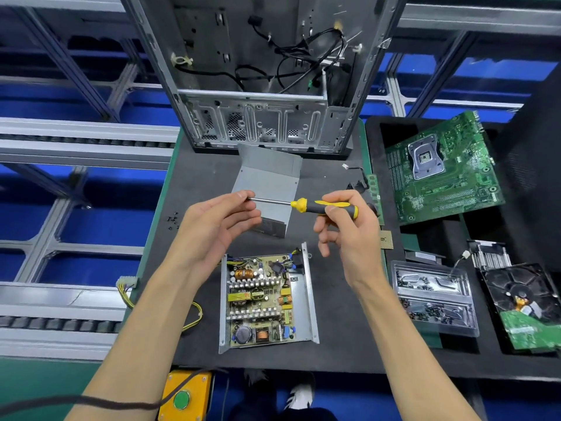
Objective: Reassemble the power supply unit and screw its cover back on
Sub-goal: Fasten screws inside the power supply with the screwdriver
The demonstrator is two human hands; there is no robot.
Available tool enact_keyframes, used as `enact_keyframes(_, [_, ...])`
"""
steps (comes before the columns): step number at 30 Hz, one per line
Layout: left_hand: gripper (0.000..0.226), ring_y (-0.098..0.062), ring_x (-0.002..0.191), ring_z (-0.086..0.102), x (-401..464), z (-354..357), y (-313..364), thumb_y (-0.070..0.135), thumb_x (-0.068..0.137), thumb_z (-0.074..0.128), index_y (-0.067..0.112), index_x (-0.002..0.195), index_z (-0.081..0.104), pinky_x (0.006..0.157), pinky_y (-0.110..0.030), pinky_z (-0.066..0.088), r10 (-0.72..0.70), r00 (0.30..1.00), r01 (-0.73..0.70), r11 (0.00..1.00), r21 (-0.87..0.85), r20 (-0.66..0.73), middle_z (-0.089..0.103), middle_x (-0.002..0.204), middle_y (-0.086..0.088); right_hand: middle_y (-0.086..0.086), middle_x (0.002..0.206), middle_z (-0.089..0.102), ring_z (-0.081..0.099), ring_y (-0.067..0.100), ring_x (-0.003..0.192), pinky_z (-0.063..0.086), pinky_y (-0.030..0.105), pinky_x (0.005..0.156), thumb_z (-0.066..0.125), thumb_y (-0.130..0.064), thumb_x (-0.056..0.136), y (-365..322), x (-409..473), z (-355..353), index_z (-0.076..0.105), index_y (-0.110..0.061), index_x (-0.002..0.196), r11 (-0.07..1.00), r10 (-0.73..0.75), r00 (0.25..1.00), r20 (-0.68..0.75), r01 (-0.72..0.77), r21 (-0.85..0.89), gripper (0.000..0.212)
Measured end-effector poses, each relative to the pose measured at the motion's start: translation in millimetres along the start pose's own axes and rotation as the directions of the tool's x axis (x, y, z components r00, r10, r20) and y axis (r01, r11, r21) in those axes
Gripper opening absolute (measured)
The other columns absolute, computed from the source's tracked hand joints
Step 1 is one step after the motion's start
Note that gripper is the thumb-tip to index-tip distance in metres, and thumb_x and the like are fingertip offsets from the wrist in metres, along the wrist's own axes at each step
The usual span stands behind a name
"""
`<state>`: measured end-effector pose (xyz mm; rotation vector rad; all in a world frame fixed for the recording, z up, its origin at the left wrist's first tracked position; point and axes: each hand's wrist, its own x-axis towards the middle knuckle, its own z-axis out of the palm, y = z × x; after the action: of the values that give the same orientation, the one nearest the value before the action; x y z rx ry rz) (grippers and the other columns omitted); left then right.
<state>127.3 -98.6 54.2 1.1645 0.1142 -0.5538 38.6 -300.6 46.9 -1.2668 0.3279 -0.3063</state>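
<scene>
gripping the screwdriver handle, right hand; left hand apparently pinches its tip. thin cover: light, sharp-edged; lift by folded sides.

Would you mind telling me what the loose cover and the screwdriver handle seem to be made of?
Cover: apparently thin sheet metal, dull grey, with crisp folded edges. Screwdriver handle: probably moulded plastic or rubber, black and yellow, matte; which one is unclear.

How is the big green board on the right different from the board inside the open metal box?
The motherboard is bright green, mostly flat, and lies bare in a black tray. The power supply board is yellowish-brown, crowded with tall copper coils and heatsinks, and sits inside its open metal casing. Both are circuit boards.
</scene>
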Motion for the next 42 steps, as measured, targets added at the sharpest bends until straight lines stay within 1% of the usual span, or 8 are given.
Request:
enact_keyframes(11, [0.037, -0.026, 0.093, 0.076, 4.9, -10.5, 10.2, 0.045, 0.095, 0.065, 0.011, 0.104, 0.078, 0.072, -0.027, 0.061, 0.047, 0.995, -0.026, 0.973, 0.230, -0.087, 0.078, 0.098, -0.011, 0.007, 0.061, 0.058, 0.046, 0.016, 0.045, 0.037, 0.022, 0.037, 0.066, -0.019, 0.083, 6.0, 11.3, 10.1, 0.072, -0.024, 0.085, 0.995, 0.042, 0.997, -0.060, -0.036, 0.092, 0.008])
enact_keyframes(14, [0.028, -0.025, 0.090, 0.072, 6.1, -30.5, 5.1, 0.038, 0.103, 0.056, 0.024, 0.095, 0.078, 0.074, -0.032, 0.060, 0.170, 0.977, -0.034, 0.710, 0.704, -0.125, 0.078, 0.091, -0.001, 0.002, 0.056, 0.054, 0.039, 0.013, 0.042, 0.032, 0.019, 0.038, 0.064, -0.027, 0.077, 6.0, 15.3, 9.3, 0.071, -0.028, 0.080, 0.999, -0.004, 0.998, -0.065, 0.007, 0.044, 0.008])
enact_keyframes(17, [0.025, -0.018, 0.094, 0.067, 3.6, -45.6, -1.5, 0.043, 0.104, 0.049, 0.035, 0.095, 0.070, 0.078, -0.032, 0.049, -0.031, 0.999, 0.045, 0.315, 0.948, -0.037, 0.073, 0.095, 0.008, -0.001, 0.053, 0.049, 0.036, 0.011, 0.044, 0.029, 0.019, 0.039, 0.061, -0.024, 0.078, 7.5, 19.7, 9.2, 0.067, -0.028, 0.079, 0.999, -0.044, 0.997, -0.061, 0.043, -0.014, 0.007])
enact_keyframes(20, [0.034, -0.018, 0.101, 0.066, 2.1, -56.5, -5.2, 0.052, 0.105, 0.037, 0.031, 0.105, 0.063, 0.089, -0.033, 0.046, -0.269, 0.959, 0.144, 0.197, 0.970, -0.088, 0.071, 0.102, 0.005, -0.002, 0.052, 0.046, 0.033, 0.011, 0.044, 0.026, 0.020, 0.039, 0.060, -0.022, 0.078, 9.3, 23.6, 12.2, 0.066, -0.029, 0.077, 0.997, -0.054, 0.998, -0.044, 0.052, -0.052, 0.009])
enact_keyframes(22, [0.034, -0.017, 0.085, 0.072, 0.8, -59.9, -4.8, 0.050, 0.106, 0.037, 0.027, 0.105, 0.062, 0.093, -0.035, 0.050, -0.349, 0.933, 0.197, 0.282, 0.939, -0.091, 0.076, 0.089, 0.002, -0.005, 0.051, 0.046, 0.033, 0.011, 0.044, 0.026, 0.020, 0.041, 0.059, -0.022, 0.079, 10.3, 24.9, 14.2, 0.065, -0.031, 0.076, 0.995, -0.062, 0.998, -0.018, 0.061, -0.084, 0.011])
enact_keyframes(29, [0.032, -0.008, 0.056, 0.061, 3.8, -54.9, 2.2, 0.056, 0.104, 0.035, 0.040, 0.102, 0.063, 0.071, -0.029, 0.051, -0.432, 0.901, 0.113, 0.172, 0.979, -0.028, 0.064, 0.067, 0.005, -0.017, 0.055, 0.061, 0.035, 0.009, 0.047, 0.031, 0.021, 0.046, 0.056, -0.023, 0.080, 12.8, 26.5, 24.8, 0.057, -0.017, 0.084, 0.948, -0.111, 0.990, 0.089, 0.133, -0.290, 0.008])
enact_keyframes(35, [0.037, -0.016, 0.098, 0.061, 4.2, -44.3, 9.4, 0.070, 0.082, 0.065, 0.049, 0.113, 0.064, 0.094, -0.035, 0.052, -0.453, 0.891, -0.004, -0.075, 0.997, -0.031, 0.065, 0.107, 0.007, -0.014, 0.066, 0.072, 0.043, -0.001, 0.045, 0.032, 0.011, 0.047, 0.058, -0.014, 0.081, 10.0, 28.1, 32.1, 0.057, -0.015, 0.082, 0.923, -0.125, 0.980, 0.158, 0.173, -0.345, 0.002])
enact_keyframes(42, [0.025, -0.023, 0.100, 0.063, 2.0, -31.8, -5.3, 0.036, 0.082, 0.070, 0.037, 0.107, 0.066, 0.080, -0.030, 0.049, -0.321, 0.940, 0.076, -0.131, 0.988, -0.115, 0.065, 0.115, -0.002, -0.010, 0.052, 0.056, 0.035, 0.004, 0.045, 0.030, 0.012, 0.047, 0.059, -0.024, 0.078, 15.4, 33.1, 36.7, 0.058, -0.019, 0.078, 0.872, -0.138, 0.969, 0.204, 0.216, -0.440, 0.006])
